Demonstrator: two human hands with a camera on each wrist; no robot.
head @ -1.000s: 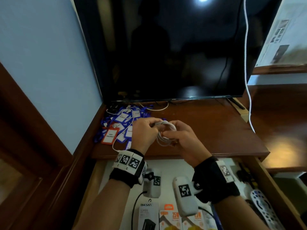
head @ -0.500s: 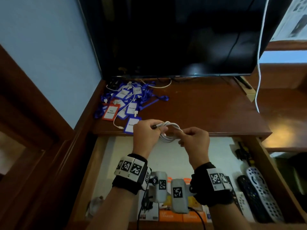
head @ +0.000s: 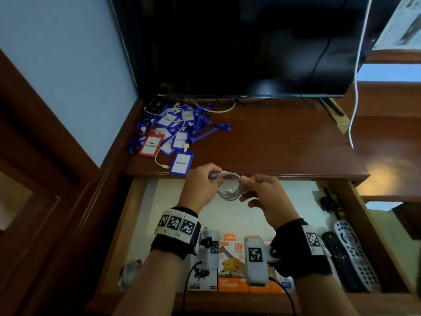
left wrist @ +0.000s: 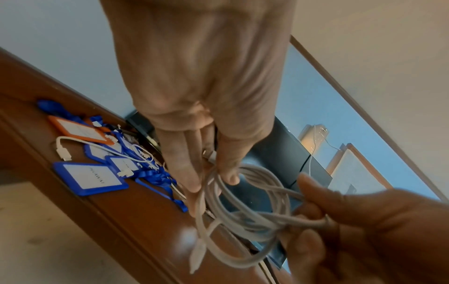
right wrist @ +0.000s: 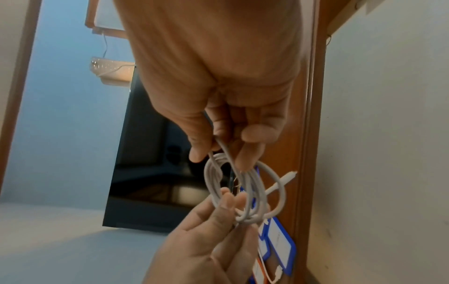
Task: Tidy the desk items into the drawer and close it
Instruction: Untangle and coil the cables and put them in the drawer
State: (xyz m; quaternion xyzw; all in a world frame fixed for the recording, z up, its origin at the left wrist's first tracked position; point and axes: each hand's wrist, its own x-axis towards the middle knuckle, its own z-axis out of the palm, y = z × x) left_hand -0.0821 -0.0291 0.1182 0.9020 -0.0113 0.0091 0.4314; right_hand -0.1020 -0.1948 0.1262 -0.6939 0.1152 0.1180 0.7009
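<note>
A coiled white cable hangs between both hands, above the back of the open drawer. My left hand pinches the coil's left side near a plug. My right hand pinches its right side between thumb and fingers. One plug end dangles loose from the coil. On the desk at the back left lies a pile of blue and orange badge holders with a second white cable across it.
A black TV stands at the desk's back, with a white cord hanging at the right. The drawer holds charger boxes, remotes, a white cable at front left and dark tools at back right.
Both hands have drawn the coiled cable back from over the desk to above the open drawer. The head view has tipped down, showing more of the drawer.
</note>
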